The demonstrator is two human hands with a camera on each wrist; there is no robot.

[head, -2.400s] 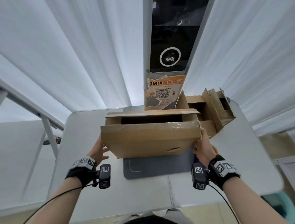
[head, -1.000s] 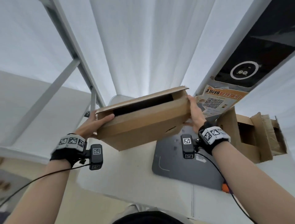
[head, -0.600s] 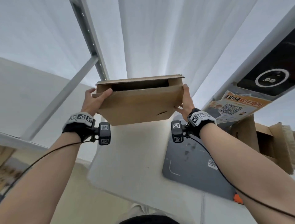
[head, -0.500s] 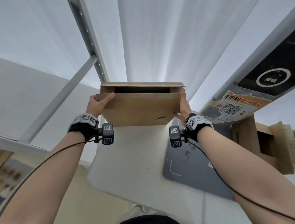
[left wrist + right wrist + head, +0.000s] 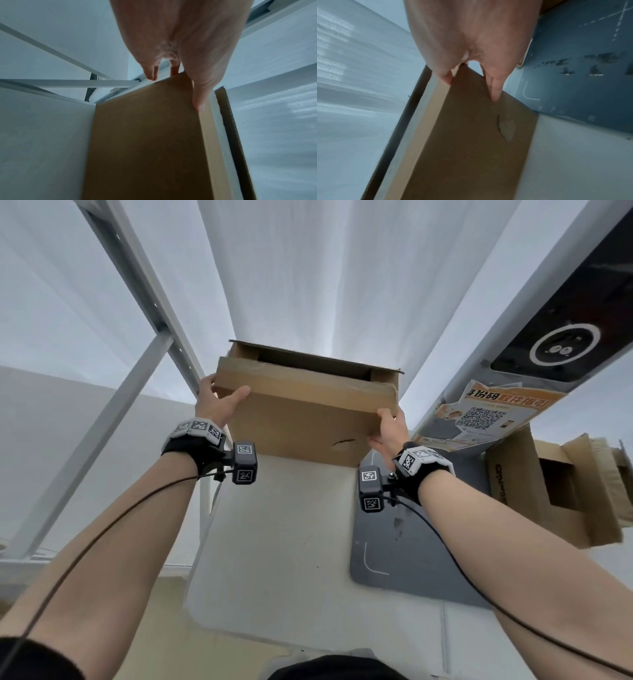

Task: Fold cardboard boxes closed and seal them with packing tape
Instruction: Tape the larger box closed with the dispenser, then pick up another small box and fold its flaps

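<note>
Head view: both hands' grip clamps box (image 5: 301,419) above table (image 5: 284,542), mat (image 5: 404,546) beside.

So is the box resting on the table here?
No, both hands, left hand and right hand, hold the box up above the table.
</note>
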